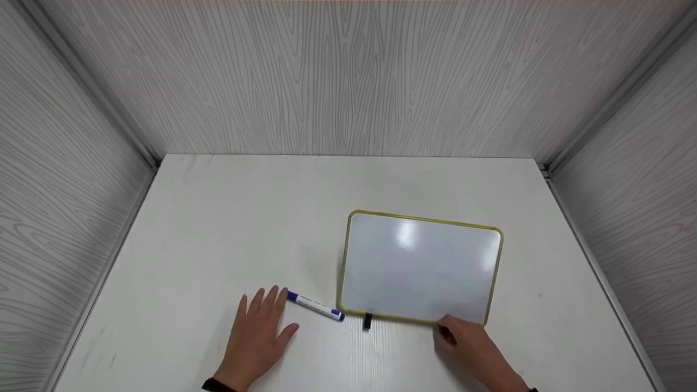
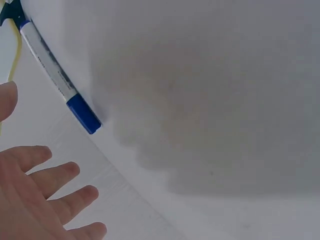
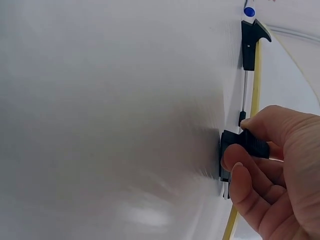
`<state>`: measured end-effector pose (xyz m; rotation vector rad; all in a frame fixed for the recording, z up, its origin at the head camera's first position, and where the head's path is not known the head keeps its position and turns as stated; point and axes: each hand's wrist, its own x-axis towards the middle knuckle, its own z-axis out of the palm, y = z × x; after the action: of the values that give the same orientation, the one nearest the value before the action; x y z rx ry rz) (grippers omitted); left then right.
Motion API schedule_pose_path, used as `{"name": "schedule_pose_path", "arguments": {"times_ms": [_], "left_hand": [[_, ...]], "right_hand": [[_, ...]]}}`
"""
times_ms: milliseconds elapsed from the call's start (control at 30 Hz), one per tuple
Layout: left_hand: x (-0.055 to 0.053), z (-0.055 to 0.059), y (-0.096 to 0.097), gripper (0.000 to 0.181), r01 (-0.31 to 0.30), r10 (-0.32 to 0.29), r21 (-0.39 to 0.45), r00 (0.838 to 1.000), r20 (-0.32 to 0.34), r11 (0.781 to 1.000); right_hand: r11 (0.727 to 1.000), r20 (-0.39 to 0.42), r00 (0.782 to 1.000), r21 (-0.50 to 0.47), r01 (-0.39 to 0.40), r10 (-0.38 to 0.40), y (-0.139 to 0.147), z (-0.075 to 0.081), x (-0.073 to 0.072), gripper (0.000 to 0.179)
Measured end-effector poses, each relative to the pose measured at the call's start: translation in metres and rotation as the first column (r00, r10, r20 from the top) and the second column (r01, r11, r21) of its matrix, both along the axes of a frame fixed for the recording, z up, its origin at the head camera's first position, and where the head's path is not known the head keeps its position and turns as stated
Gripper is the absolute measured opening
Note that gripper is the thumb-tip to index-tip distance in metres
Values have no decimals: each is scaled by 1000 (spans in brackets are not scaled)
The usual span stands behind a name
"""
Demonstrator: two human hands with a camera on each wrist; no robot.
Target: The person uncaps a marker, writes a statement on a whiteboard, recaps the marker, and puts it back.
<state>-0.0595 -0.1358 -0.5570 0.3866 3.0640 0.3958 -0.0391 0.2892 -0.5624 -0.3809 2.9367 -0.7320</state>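
A small whiteboard [image 1: 419, 267] with a yellow frame lies on the table, slightly turned. At its lower edge, my right hand [image 1: 471, 345] pinches a black plastic clip [image 3: 230, 137] between thumb and fingers. A second black clip [image 3: 248, 47] sits further along the same edge, joined by a thin metal rod [image 3: 245, 92]. Left of the board lies a white marker [image 1: 318, 308] with a blue cap. My left hand [image 1: 256, 337] is palm down with fingers spread, its index fingertip beside the cap and nothing in its grasp.
The white table [image 1: 245, 218] has grey wood-grain panels [image 1: 348, 81] rising at its back and on both sides. Glare spots shine on the whiteboard's surface.
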Motion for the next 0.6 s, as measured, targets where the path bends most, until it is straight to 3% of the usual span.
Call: {"name": "schedule_pose_path", "arguments": {"times_ms": [300, 500, 600], "left_hand": [[-15, -15, 14, 61, 104, -103, 13, 994, -48, 995], [-20, -16, 18, 53, 171, -175, -50, 980, -92, 984], [-21, -16, 19, 51, 179, -183, -47, 978, -97, 983]], "right_hand": [[999, -35, 998, -32, -44, 43, 1, -1, 2, 20], [996, -60, 997, -63, -61, 58, 2, -3, 4, 24], [994, -99, 992, -67, -91, 84, 2, -4, 6, 24]]}}
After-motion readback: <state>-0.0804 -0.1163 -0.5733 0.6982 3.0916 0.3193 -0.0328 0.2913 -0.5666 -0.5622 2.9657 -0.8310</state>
